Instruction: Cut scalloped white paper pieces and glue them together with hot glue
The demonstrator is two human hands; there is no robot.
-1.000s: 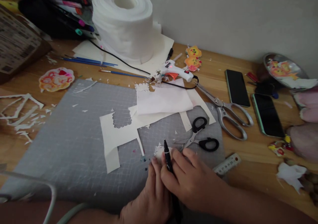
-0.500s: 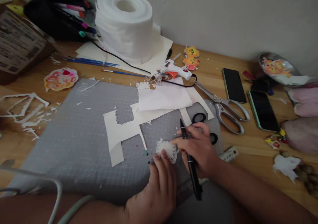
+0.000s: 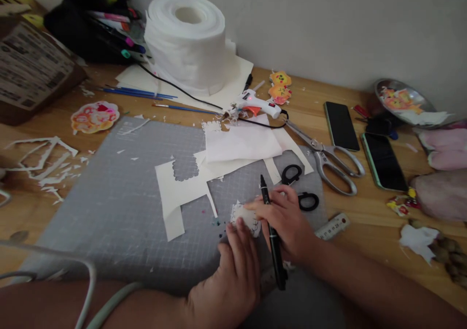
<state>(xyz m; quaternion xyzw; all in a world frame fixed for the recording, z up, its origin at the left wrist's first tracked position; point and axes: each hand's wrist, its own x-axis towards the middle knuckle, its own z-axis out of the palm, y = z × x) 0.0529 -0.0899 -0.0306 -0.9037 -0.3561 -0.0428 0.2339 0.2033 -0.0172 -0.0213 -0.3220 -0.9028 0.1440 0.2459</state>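
Observation:
My right hand (image 3: 285,219) holds a black marker pen (image 3: 272,232), tip pointing away from me, and its fingertips touch a small white scalloped paper cutout (image 3: 243,216) on the grey cutting mat (image 3: 120,207). My left hand (image 3: 233,275) presses its fingertips on the near edge of the same cutout. Small black-handled scissors (image 3: 299,189) lie just beyond my right hand, partly hidden by it. A sheet of cream paper (image 3: 178,190) with a scalloped hole lies to the left of the cutout.
Large metal scissors (image 3: 328,156), a white glue gun (image 3: 255,106) with a black cord, two phones (image 3: 341,124) (image 3: 384,161), a short ruler (image 3: 332,226), a tissue roll (image 3: 186,39), paint brushes (image 3: 138,92), markers, a cardboard box (image 3: 32,71) and paper scraps (image 3: 40,156) surround the mat.
My right hand went from writing at the cutout out toward the small scissors, then came back to touch the cutout. The pen tilted from upright-in-grip to lying across my hand. The left hand stayed on the cutout.

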